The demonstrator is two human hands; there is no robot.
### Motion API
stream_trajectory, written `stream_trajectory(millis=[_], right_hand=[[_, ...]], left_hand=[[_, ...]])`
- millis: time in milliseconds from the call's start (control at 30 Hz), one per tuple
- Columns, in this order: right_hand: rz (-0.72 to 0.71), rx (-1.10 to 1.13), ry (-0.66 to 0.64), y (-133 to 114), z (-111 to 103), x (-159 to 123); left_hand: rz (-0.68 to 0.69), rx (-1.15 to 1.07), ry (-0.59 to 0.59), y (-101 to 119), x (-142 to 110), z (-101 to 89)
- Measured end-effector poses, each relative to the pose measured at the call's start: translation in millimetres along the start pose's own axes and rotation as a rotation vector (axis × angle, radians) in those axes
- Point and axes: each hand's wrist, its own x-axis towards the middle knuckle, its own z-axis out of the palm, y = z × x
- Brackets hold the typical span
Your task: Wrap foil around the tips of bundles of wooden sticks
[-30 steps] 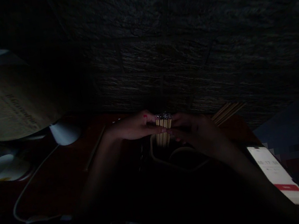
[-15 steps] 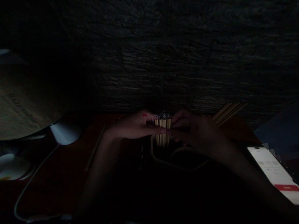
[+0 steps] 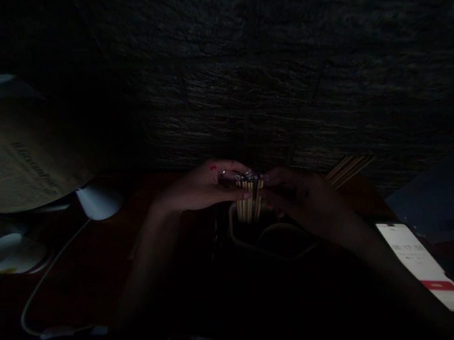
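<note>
In the dim head view, my left hand (image 3: 206, 185) is closed around a bundle of thin wooden sticks (image 3: 247, 206), probably chopsticks. Its thumb presses their front while its fingers reach behind. Shiny clear plastic (image 3: 250, 177) covers the upper ends of the bundle. From the other side, my right hand (image 3: 306, 197) pinches the plastic and the rightmost sticks, its fingertips partly in shadow. The sticks' lower ends stand inside or just behind a dark container with a pale rim (image 3: 234, 236); darkness hides which. More loose sticks (image 3: 348, 171) lie beyond my right hand.
A lit phone (image 3: 426, 266) lies at the right. On the left are a printed tan shade-like object (image 3: 8, 153) over a white cone-shaped base (image 3: 99, 202), a pale bowl (image 3: 4, 254) and a white cable (image 3: 30, 298). A rough stone wall (image 3: 217, 89) rises behind.
My left hand's fingers have moved up and over the plastic at the bundle's top. My right hand has shifted slightly right, and the rightmost sticks now stand a little apart from the others.
</note>
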Motion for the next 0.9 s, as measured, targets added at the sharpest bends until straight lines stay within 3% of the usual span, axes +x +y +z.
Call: stream_trajectory(millis=[533,900], right_hand=[[0.002,0.025,0.008,0,3,0],[-0.039,-0.007,-0.038,7,7,3]], left_hand=[[0.045,0.126,0.041,-4,2,0.2],[0.038,0.169,-0.014,-7,3,-2.7]])
